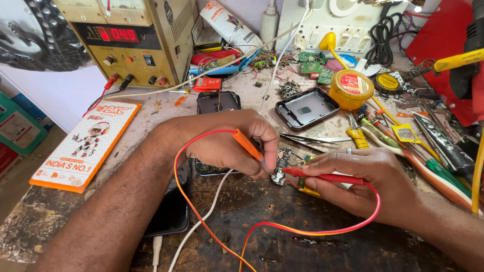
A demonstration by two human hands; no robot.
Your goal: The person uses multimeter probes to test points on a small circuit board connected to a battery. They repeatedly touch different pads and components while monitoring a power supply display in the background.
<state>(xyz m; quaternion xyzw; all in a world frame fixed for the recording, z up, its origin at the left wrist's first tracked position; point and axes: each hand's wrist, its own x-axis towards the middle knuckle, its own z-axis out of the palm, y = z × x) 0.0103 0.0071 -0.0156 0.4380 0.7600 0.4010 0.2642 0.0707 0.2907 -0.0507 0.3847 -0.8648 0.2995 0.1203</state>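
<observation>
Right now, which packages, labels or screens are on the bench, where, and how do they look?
Power supply display: back left, dark panel, red digits.
Flat box: left edge, white, orange border, cartoon figure.
Round tin: back right, yellow, red label.
Pouch: back centre, white with red print.
Small tag: right, yellow, among tools.

A worn, stained workbench (282, 211) stands against a pale wall (60, 90), daylit.

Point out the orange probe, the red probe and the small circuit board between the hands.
orange probe (247, 144), head view, middle of its handle.
red probe (327, 177), head view, on its red shaft.
small circuit board (281, 160), head view, its dark face.
</observation>
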